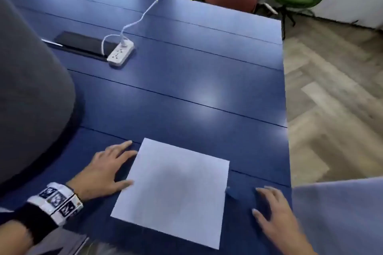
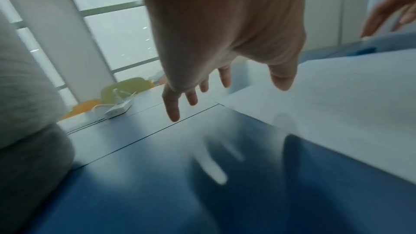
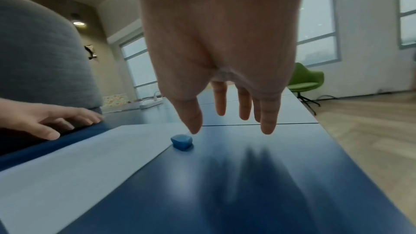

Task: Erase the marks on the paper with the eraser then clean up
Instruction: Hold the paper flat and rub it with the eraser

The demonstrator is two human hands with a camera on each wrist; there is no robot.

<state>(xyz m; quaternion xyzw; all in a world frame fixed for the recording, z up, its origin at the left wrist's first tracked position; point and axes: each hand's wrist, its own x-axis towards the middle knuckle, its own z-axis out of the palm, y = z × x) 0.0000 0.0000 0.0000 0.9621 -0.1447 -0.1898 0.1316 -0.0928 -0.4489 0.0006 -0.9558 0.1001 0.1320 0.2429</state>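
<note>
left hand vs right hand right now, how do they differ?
The left hand lies at the paper's left edge, thumb reaching onto the sheet; the right hand is off the paper, on its right. The right hand is nearer the blue eraser. Both are open, palm down, holding nothing.

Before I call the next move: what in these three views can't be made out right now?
- Marks on the paper: only a faint grey smudge in the blurred head view; none readable in the wrist views.
- Eraser: clear in the right wrist view only; blue on the blue table, a speck in the head view.
- Left hand: whether it presses the table is unclear, motion blur.
- Right hand: wrist cut off by the bottom edge.
</note>
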